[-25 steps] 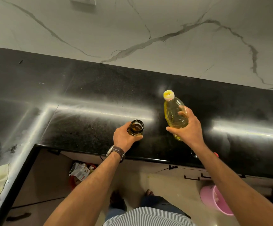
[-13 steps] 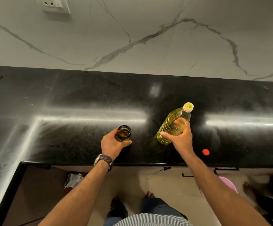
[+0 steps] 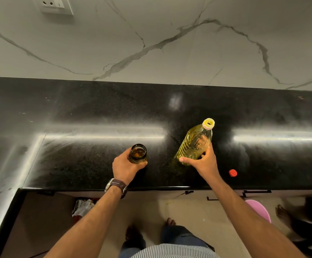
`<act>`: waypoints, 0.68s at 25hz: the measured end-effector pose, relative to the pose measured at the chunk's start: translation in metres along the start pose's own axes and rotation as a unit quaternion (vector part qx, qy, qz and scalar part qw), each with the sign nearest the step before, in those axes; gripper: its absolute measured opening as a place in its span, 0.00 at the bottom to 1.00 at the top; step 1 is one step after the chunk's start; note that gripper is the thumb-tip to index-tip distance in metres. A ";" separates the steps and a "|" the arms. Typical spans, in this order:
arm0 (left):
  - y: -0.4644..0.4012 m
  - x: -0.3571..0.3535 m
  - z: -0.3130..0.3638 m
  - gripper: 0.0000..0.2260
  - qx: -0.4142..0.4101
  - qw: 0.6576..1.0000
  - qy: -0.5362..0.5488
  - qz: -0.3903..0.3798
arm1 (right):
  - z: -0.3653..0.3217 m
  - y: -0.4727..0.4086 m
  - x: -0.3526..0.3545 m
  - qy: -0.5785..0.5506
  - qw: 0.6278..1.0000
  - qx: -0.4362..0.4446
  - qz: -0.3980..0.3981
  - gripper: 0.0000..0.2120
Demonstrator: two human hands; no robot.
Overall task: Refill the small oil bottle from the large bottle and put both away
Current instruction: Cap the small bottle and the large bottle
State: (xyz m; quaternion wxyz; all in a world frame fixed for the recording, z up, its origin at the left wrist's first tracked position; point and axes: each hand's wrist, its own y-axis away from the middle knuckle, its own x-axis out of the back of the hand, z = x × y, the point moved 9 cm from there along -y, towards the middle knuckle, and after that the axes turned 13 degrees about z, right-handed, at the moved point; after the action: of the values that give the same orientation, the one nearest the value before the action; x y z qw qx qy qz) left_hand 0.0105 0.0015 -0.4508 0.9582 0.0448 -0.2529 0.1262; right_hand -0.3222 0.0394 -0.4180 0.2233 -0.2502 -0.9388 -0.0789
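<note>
Head view, hands (image 3: pixel 125 167) gripping bottles (image 3: pixel 195 145)

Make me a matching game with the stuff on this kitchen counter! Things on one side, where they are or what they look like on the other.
Things:
1. small oil bottle
2. large oil bottle
3. red cap
4. wristwatch

Clues:
A. lying loose on the black counter
B. held in the right hand, tilted, yellow oil inside
C. strapped on the left arm
D. dark glass, open top, held in the left hand

Pairs: 1-D, 2-B, 3-A, 4-C

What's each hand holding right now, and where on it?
Left hand grips the small bottle round its body, below the open mouth. Right hand grips the large bottle round its lower body.
</note>
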 end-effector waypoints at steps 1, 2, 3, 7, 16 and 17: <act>0.000 0.001 0.000 0.25 0.001 1.000 0.001 0.000 | 0.004 0.003 0.003 0.026 1.000 0.011 -0.010 0.59; -0.001 0.001 0.000 0.25 0.001 1.000 0.002 0.000 | 0.010 0.006 0.008 0.061 0.998 0.025 -0.018 0.61; 0.000 0.001 0.000 0.25 0.001 1.000 0.002 -0.001 | 0.018 0.009 0.016 0.100 0.994 0.037 -0.021 0.61; 0.000 0.000 0.001 0.26 0.000 1.000 0.002 -0.002 | 0.051 0.020 0.056 0.235 0.969 0.074 -0.002 0.47; -0.001 0.000 -0.001 0.27 -0.012 1.000 -0.003 0.000 | 0.087 0.026 0.075 0.402 0.908 0.111 0.039 0.27; -0.002 0.000 -0.001 0.27 -0.016 1.000 -0.003 -0.001 | 0.093 0.028 0.071 0.401 0.910 0.099 0.028 0.24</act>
State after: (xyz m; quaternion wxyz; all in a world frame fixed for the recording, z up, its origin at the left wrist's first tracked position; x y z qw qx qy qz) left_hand 0.0115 -0.0002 -0.4522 0.9582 0.0296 -0.2574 0.1214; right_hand -0.3988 0.1186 -0.4669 0.6063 -0.2003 -0.7662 -0.0731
